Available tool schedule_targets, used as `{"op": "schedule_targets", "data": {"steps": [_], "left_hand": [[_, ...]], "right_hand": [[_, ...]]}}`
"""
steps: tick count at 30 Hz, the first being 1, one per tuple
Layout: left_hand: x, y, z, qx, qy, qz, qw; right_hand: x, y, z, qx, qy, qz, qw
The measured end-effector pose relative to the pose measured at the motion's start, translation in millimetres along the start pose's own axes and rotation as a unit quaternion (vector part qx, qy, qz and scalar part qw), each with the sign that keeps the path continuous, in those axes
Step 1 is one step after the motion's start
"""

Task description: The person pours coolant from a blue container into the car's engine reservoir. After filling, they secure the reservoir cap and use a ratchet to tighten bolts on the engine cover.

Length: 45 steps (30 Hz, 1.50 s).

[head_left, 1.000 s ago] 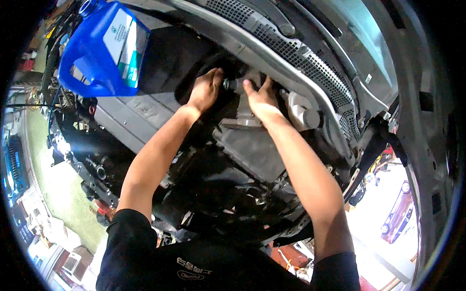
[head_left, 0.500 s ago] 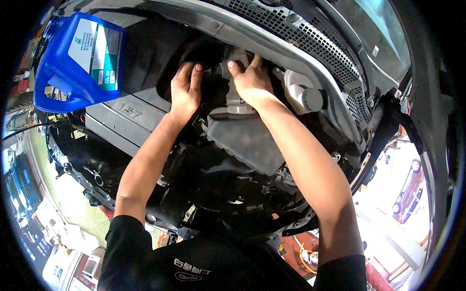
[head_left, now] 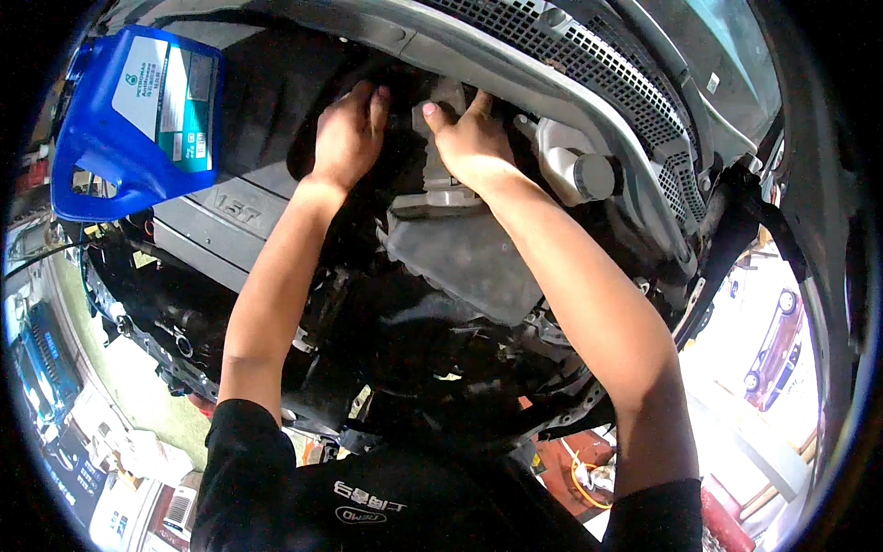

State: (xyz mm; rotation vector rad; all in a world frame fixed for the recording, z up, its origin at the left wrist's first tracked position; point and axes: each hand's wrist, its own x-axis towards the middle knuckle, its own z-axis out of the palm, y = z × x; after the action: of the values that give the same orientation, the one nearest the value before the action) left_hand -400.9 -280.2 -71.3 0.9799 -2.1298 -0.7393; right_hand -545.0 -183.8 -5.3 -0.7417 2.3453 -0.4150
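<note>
Both my arms reach over a car's engine bay. My right hand (head_left: 472,147) lies over a grey air intake duct (head_left: 435,168), thumb on its left side and fingers curled over toward the far right. That duct runs down to a dark grey air filter box (head_left: 460,262). To the left, my left hand (head_left: 348,140) reaches into the dark gap beside the engine cover (head_left: 216,219). Its fingers are bent, the thumb pointing away from me; shadow hides the fingertips and whatever they touch.
A blue plastic jug (head_left: 129,133) stands on the engine's far left. Right of my right hand sits a whitish fluid reservoir (head_left: 557,145) with a round cap (head_left: 594,177). A black cowl grille (head_left: 589,69) crosses the back. The raised hood (head_left: 823,184) borders the right side.
My left hand has gone farther away from me and deeper into the dark gap. My right hand stays on the duct, shifted only slightly. The whole view has tilted a little.
</note>
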Motion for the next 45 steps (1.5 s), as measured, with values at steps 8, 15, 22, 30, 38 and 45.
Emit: {"op": "schedule_targets", "data": {"steps": [8, 15, 22, 30, 38, 45], "left_hand": [[-18, 28, 7, 0.052, -0.024, -0.167, 0.984], [-5, 32, 2, 0.089, -0.069, -0.103, 0.988], [12, 24, 7, 0.115, -0.093, -0.036, 0.988], [11, 38, 14, 0.168, -0.131, -0.103, 0.972], [6, 11, 0, 0.011, -0.089, -0.07, 0.993], [-3, -1, -3, -0.348, -0.03, -0.374, 0.859]], "right_hand": [[1, 0, 4, -0.006, 0.029, -0.022, 0.999], [0, -2, 3, -0.016, 0.016, 0.001, 1.0], [-2, -3, 1, 0.014, 0.025, -0.014, 0.999], [0, -2, 10, -0.034, 0.068, -0.014, 0.997], [-1, 2, 4, -0.019, 0.039, -0.048, 0.998], [1, 3, 5, -0.002, 0.031, -0.044, 0.999]]}}
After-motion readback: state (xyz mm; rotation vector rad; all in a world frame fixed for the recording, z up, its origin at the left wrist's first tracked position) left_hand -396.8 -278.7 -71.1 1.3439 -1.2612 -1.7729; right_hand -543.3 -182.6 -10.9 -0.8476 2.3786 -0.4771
